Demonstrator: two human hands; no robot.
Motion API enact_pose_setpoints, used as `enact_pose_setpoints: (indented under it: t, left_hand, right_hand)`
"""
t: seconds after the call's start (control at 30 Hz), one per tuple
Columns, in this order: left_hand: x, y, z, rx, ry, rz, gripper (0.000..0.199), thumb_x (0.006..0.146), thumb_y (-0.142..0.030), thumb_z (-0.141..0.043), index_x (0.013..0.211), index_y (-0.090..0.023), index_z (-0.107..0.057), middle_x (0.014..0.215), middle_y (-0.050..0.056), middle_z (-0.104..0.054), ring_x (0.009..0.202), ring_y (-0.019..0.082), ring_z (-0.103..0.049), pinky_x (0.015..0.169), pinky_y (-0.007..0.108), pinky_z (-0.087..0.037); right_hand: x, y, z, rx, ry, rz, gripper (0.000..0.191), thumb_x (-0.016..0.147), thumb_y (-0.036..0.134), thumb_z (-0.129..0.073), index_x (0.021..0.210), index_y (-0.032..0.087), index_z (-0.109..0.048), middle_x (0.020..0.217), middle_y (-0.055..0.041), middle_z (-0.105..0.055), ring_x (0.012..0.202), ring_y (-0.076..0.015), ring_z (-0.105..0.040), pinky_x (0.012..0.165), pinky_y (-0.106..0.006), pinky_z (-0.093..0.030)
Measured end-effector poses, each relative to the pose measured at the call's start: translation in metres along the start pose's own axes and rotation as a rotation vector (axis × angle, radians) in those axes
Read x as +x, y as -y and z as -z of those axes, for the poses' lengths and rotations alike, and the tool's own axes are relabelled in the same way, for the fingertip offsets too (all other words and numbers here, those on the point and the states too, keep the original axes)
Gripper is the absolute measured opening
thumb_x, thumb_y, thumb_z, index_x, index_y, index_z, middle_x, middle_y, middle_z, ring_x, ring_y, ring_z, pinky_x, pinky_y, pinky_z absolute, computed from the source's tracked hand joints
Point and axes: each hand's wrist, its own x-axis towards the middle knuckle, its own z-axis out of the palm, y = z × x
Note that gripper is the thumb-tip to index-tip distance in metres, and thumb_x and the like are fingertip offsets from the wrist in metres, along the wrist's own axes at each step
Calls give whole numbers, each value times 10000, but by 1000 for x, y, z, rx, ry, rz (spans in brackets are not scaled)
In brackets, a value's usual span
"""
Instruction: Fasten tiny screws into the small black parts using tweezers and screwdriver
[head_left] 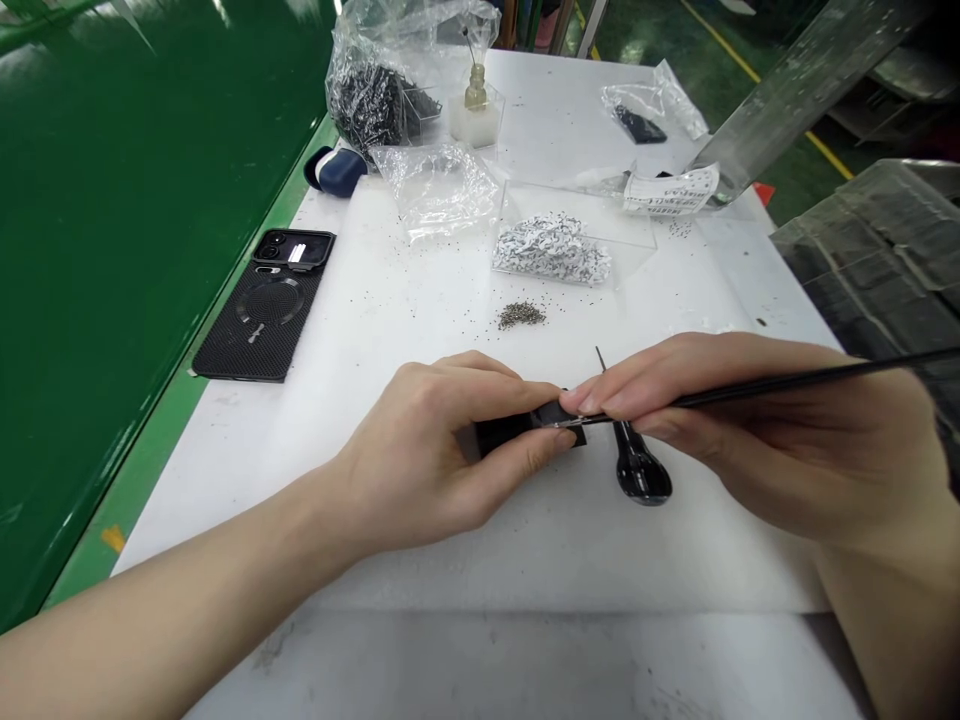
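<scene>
My left hand pinches a small black flat piece between thumb and fingers. My right hand grips a long thin black tool, probably a pick, with its tip reaching the piece near my left fingertips. The exact point of contact is hidden by my fingers. Just under my right fingers, a black-handled awl lies on the white work mat, its thin spike pointing away from me.
A black carbon-weave phone case lies at the mat's left. Farther back are a clear tray of small speckled parts, a small grey pile, plastic bags, a small glass bottle and a navy earbud case.
</scene>
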Motion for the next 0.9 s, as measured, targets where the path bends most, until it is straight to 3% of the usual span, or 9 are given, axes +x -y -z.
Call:
enact_pose_setpoints:
  t: [0.3,0.53,0.73,0.9]
  left_hand:
    - [0,0,0,17,14,-1,161,925,-178,-698,1016,-89,-796,889,56,-778,867,170,-725,772,275,-599]
    - [1,0,1,6,14,4,188,926,-176,-697,1056,-82,-793,930,63,-791,890,167,-725,798,270,-600]
    - [0,0,2,16,26,-2,169,937,-195,-686,1043,-117,-792,924,50,-790,907,177,-728,795,272,-606]
    - [-1,4,1,19,6,7,209,924,-236,-708,1110,-185,-787,1042,39,-804,944,183,-745,808,273,-619]
  right_hand:
    - [0,-4,-2,21,-35,-9,190,919,128,-683,1016,274,-756,977,-11,-789,942,-215,-769,884,-363,-655]
    - [-1,1,2,-16,16,-14,211,913,114,-689,1036,272,-757,1026,-22,-799,986,-195,-770,914,-290,-636]
    - [0,-2,0,2,34,6,244,923,123,-675,1072,298,-758,1046,-7,-794,988,-204,-765,893,-328,-637]
    - [3,4,11,-69,-161,-8,179,898,186,-716,1000,319,-780,955,-14,-777,917,-227,-736,799,-373,-604]
